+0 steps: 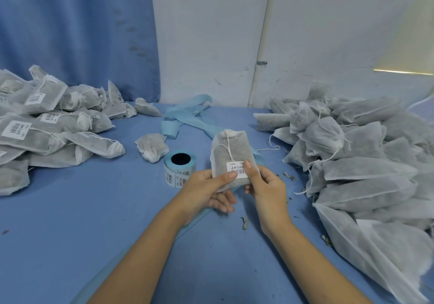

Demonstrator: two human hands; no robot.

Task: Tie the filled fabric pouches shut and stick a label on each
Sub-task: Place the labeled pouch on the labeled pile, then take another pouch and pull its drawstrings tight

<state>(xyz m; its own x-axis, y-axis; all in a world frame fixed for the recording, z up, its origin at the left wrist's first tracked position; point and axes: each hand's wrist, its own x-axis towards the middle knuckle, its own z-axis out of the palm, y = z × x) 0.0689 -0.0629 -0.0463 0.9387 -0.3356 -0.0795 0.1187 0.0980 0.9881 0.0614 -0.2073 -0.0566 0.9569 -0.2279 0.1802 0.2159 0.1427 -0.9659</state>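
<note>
Head view: bare blue table (98,212) is seen from 6 to 9 o'clock, hemmed by labelled pouches (47,125) at 9 and unlabelled pouches (366,162) at 3. At centre, a tied pouch (231,158) is gripped by the left hand (206,189) and right hand (265,186), thumbs pressed on its label (237,168). A label roll (179,169) is seen just beside it at 9.
</note>
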